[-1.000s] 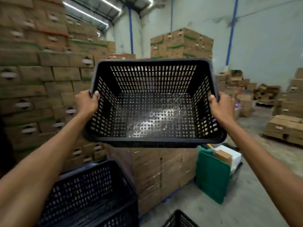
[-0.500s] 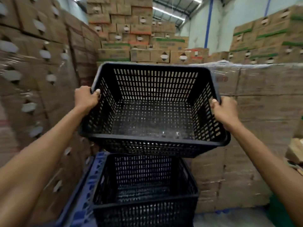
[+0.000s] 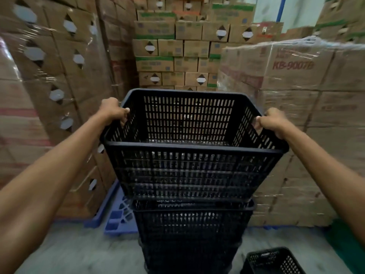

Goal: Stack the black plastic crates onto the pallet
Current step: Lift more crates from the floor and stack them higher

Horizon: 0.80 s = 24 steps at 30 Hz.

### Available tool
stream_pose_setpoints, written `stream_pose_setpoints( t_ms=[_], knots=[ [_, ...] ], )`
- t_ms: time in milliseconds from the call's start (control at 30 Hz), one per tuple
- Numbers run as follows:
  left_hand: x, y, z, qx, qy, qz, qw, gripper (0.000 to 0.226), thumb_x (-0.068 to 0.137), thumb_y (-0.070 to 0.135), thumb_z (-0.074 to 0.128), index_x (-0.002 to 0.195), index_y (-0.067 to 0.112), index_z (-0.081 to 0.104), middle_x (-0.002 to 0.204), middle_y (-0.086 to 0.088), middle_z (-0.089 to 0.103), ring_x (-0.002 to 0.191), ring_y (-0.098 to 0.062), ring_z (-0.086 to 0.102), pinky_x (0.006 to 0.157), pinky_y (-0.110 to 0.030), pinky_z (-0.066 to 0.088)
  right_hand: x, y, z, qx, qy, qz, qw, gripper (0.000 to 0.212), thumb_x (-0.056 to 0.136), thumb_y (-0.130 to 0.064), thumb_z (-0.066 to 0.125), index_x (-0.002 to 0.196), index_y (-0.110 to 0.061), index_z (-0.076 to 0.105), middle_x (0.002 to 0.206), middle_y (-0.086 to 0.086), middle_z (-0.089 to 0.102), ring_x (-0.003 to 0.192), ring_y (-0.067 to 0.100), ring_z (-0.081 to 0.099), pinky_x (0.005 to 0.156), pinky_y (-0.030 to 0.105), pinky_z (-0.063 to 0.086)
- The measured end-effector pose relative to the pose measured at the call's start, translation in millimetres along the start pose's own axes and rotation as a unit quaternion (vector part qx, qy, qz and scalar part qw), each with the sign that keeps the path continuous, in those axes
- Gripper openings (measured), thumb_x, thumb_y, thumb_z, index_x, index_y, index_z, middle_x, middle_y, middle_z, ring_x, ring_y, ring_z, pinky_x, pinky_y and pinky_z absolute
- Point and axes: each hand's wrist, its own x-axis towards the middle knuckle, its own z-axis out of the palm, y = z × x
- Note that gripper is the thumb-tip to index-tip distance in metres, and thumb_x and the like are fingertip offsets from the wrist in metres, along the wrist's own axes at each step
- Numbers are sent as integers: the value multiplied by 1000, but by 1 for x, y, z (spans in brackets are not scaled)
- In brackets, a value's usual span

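I hold a black perforated plastic crate [image 3: 189,169] level in front of me. My left hand [image 3: 113,111] grips its left rim and my right hand [image 3: 271,121] grips its right rim. Its base sits at the mouth of a second black crate [image 3: 193,230] that stands directly below it; whether they touch I cannot tell. That lower crate seems to stand at the edge of a blue plastic pallet [image 3: 118,216] on the floor. What is under the lower crate is hidden.
Shrink-wrapped stacks of cardboard boxes rise close on the left [image 3: 49,86] and right [image 3: 306,115], with more boxes behind [image 3: 177,48]. Another black crate [image 3: 270,261] lies on the grey floor at the bottom right. A green object shows at the right edge [image 3: 347,240].
I have turned left toward the stack and lowered the held crate from chest height down onto the mouth of the crate below. Both hands kept their grip.
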Motion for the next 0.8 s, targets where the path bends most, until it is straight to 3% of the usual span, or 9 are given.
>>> stream_pose_setpoints(
  t_ms=[100,167,233,300,367,533,667,800],
  knots=[
    [2,-4,13,-9,-40,-22,999,22,95,17,62,92,-5,63,59,-11,63,26,-6,55,28,-14,41,5,-1,8,-8,-22,14,1000,20,77,-18,73,65,-2,70,68,11,66,76,29,62,49,25,40],
    [3,-7,22,-10,-40,-33,999,25,94,18,63,84,-5,62,47,-8,62,24,-6,53,28,-15,40,8,0,13,-14,-33,16,999,18,76,-15,72,66,0,74,67,11,69,77,27,65,52,25,43],
    [7,-11,32,6,-36,-36,999,30,92,26,65,81,-3,65,47,-5,66,38,-8,61,44,-20,49,15,4,18,-30,-38,15,999,15,74,-14,73,77,1,78,83,17,73,85,31,67,62,30,49],
    [12,-16,42,16,-50,-42,998,36,91,31,66,99,-4,68,82,-16,75,74,-22,71,75,-31,57,22,9,23,-43,-42,18,998,20,71,-14,76,84,1,77,92,19,73,90,32,67,69,33,54],
    [16,-20,51,5,-66,-59,996,40,90,31,66,107,-5,67,105,-23,72,97,-34,70,91,-42,57,32,15,30,-46,-53,20,997,21,71,-13,75,88,0,77,95,19,73,94,32,68,78,37,57],
    [17,-15,66,79,-26,-48,995,33,88,38,65,91,5,63,107,-21,69,99,-37,66,84,-42,55,44,25,46,-61,-53,31,996,25,72,-18,75,88,1,75,98,20,72,96,31,67,83,35,57],
    [19,-16,65,95,-55,-53,993,31,90,35,62,100,6,63,109,-19,66,103,-38,64,93,-51,54,49,29,48,-61,-60,29,996,23,81,-24,67,86,-2,74,102,20,72,98,33,66,82,35,54],
    [19,-20,65,118,-61,-51,990,30,90,37,61,96,8,61,107,-19,65,99,-37,64,92,-51,55,46,28,53,-108,-63,22,992,32,78,-19,68,103,1,68,112,25,64,102,38,63,83,37,54]
  ],
)
